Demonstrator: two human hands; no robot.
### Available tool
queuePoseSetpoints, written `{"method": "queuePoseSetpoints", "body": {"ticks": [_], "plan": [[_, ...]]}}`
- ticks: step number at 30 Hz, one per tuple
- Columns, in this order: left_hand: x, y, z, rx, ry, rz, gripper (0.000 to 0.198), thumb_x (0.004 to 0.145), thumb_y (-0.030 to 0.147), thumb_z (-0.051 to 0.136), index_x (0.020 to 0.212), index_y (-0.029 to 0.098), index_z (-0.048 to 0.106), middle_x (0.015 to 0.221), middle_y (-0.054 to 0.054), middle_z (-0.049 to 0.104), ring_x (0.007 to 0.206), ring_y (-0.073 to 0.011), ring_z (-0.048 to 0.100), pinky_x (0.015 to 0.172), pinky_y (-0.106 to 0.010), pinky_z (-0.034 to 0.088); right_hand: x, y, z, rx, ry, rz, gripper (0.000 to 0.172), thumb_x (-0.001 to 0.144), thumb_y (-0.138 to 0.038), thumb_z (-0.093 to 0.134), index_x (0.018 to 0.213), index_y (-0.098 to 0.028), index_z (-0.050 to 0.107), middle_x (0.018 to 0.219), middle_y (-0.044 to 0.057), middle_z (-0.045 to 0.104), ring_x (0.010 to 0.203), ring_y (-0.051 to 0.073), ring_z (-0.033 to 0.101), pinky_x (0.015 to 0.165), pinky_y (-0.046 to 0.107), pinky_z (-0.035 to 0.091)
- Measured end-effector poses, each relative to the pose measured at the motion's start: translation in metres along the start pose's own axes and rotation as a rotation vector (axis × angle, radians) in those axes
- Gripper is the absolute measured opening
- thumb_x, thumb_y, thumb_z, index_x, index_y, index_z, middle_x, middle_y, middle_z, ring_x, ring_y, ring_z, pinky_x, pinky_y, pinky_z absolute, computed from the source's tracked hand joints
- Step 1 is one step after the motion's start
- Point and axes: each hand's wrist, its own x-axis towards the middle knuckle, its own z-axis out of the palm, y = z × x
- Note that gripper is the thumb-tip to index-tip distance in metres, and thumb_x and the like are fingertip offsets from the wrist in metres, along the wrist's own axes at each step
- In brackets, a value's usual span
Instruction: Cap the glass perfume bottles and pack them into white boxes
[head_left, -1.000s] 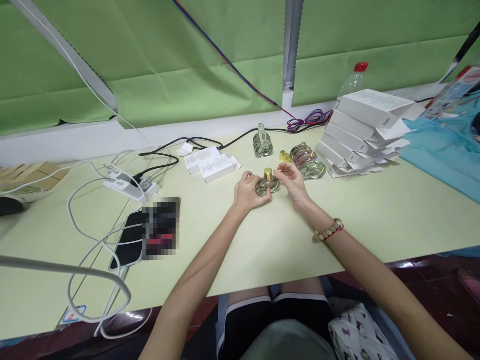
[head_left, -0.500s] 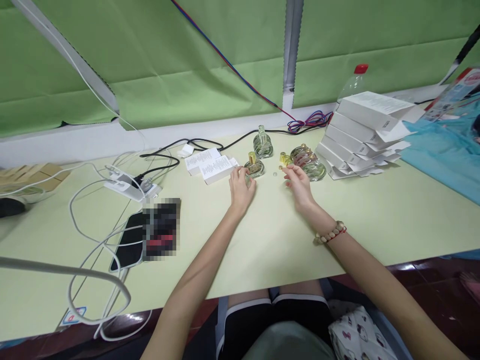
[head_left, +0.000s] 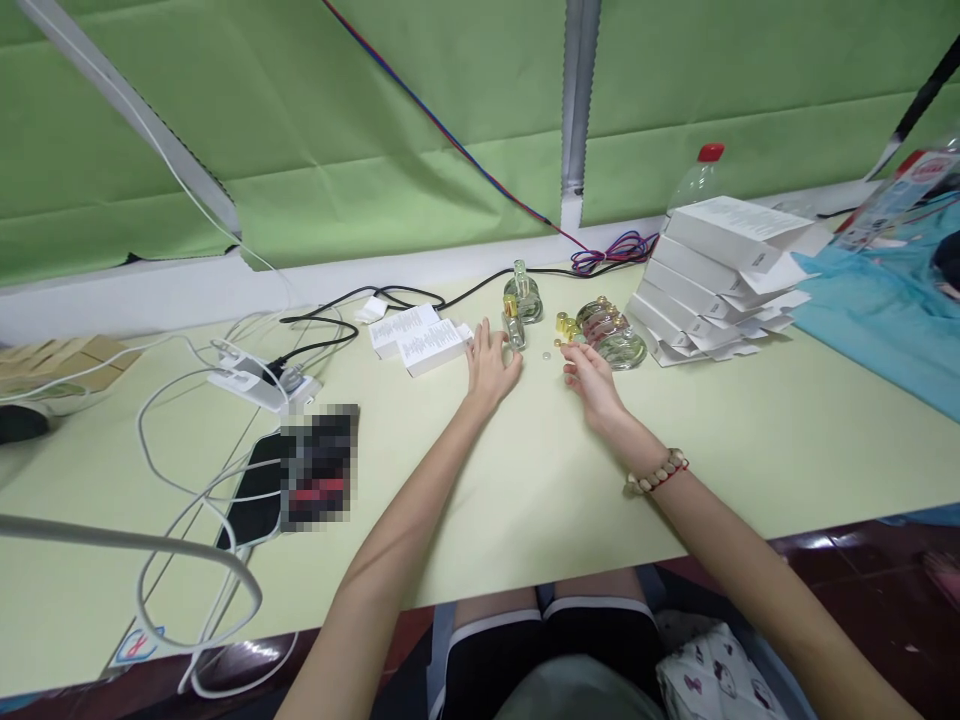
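My left hand point(head_left: 491, 368) has its thumb and fingers at the lower part of a small glass perfume bottle point(head_left: 514, 330) with a gold top, turned edge-on. Behind it stands another clear perfume bottle point(head_left: 528, 300) with a bare neck. My right hand point(head_left: 592, 380) is closed, its thumb and index fingertips together; anything between them is too small to make out. Beside those fingertips are gold caps point(head_left: 567, 325) and a tiny gold piece point(head_left: 557, 343). A small clear disc point(head_left: 547, 356) lies between my hands. Several perfume bottles point(head_left: 619, 345) lie just beyond my right hand.
Stacked white boxes point(head_left: 709, 270) lean at the right, before a red-capped plastic bottle point(head_left: 697, 180). Two white boxes point(head_left: 435, 347) lie left of my left hand. Cables, a power strip point(head_left: 251, 380) and a phone point(head_left: 259, 490) occupy the left. Blue cloth point(head_left: 885, 320) covers the far right.
The gold-topped perfume bottle has turned from face-on to edge-on at my left hand. My left hand has shifted slightly right; my right hand has barely moved. The camera view has tilted slightly.
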Motion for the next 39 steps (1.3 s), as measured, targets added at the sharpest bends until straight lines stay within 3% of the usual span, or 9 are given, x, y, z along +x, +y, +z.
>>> {"method": "queuePoseSetpoints", "body": {"ticks": [3,7,12,18,22,27,32,35,39], "plan": [[0.006,0.002,0.0,0.002,-0.021,0.102,0.02,0.083,0.029,0.043,0.094,0.02,0.057,0.148,-0.01,0.024,0.137,-0.0258,0.021,0.106,-0.048,0.026,0.0,-0.001,0.0,0.041,-0.013,0.039,0.025,0.054,-0.032,0.071,0.071,-0.022,0.055,0.07,-0.007,0.05,0.056,0.005,0.044,0.048,0.017,0.033],[0.01,0.0,0.003,-0.019,-0.097,0.182,0.029,0.085,0.029,0.04,0.106,0.022,0.058,0.151,-0.009,0.015,0.139,-0.0256,0.016,0.106,-0.047,0.027,0.0,0.0,-0.001,0.081,-0.043,0.09,0.026,0.054,-0.033,0.071,0.071,-0.021,0.056,0.072,-0.006,0.051,0.056,0.004,0.044,0.048,0.016,0.033],[0.013,-0.004,0.005,-0.025,-0.206,0.148,0.046,0.086,0.032,0.038,0.131,0.027,0.043,0.153,-0.006,0.008,0.14,-0.0277,0.013,0.106,-0.052,0.023,-0.002,0.001,0.0,0.019,-0.067,0.082,0.024,0.055,-0.033,0.07,0.071,-0.021,0.057,0.071,-0.006,0.051,0.057,0.004,0.045,0.05,0.017,0.034],[0.015,-0.006,0.004,0.005,-0.279,0.155,0.051,0.087,0.033,0.033,0.137,0.027,0.035,0.153,-0.004,0.005,0.141,-0.0264,0.009,0.107,-0.051,0.021,0.0,0.003,-0.001,-0.102,-0.05,0.001,0.023,0.055,-0.035,0.068,0.071,-0.021,0.057,0.072,-0.006,0.052,0.057,0.005,0.044,0.052,0.019,0.033],[0.016,-0.006,0.006,0.038,-0.297,0.137,0.057,0.086,0.034,0.034,0.142,0.028,0.025,0.153,-0.004,0.012,0.14,-0.028,0.013,0.106,-0.053,0.023,0.003,0.005,-0.001,-0.212,-0.016,-0.1,0.02,0.058,-0.034,0.065,0.071,-0.021,0.056,0.073,-0.004,0.055,0.06,0.008,0.045,0.055,0.02,0.035],[0.014,-0.002,0.006,0.034,-0.247,0.121,0.058,0.084,0.03,0.035,0.141,0.025,0.027,0.151,-0.006,0.021,0.138,-0.0284,0.02,0.106,-0.05,0.024,0.009,0.002,-0.008,-0.364,0.02,-0.387,0.011,0.064,-0.028,0.058,0.071,-0.021,0.055,0.076,-0.002,0.057,0.064,0.011,0.048,0.065,0.024,0.041],[0.001,0.004,-0.001,0.003,-0.022,0.093,0.039,0.082,0.02,0.037,0.119,0.016,0.051,0.132,-0.012,0.047,0.123,-0.0248,0.04,0.102,-0.041,0.031,0.019,-0.006,-0.025,-0.679,0.243,-0.807,0.007,0.067,-0.018,0.051,0.071,-0.021,0.056,0.083,0.002,0.054,0.078,0.015,0.051,0.079,0.03,0.041],[-0.013,0.007,-0.008,-0.019,0.076,0.132,0.025,0.082,0.016,0.037,0.097,0.019,0.057,0.11,-0.01,0.056,0.106,-0.0225,0.049,0.092,-0.036,0.037,0.022,-0.008,-0.03,-0.792,0.363,-0.901,0.01,0.068,-0.016,0.05,0.073,-0.02,0.058,0.088,0.004,0.054,0.092,0.019,0.05,0.088,0.035,0.035],[-0.037,0.013,-0.018,-0.024,0.066,0.251,0.018,0.082,0.015,0.039,0.086,0.019,0.056,0.103,-0.008,0.055,0.096,-0.0205,0.05,0.084,-0.034,0.038,0.02,-0.009,-0.031,-0.929,0.473,-0.881,0.017,0.07,-0.018,0.049,0.082,-0.021,0.06,0.1,0.007,0.051,0.103,0.023,0.045,0.093,0.041,0.029]]}}
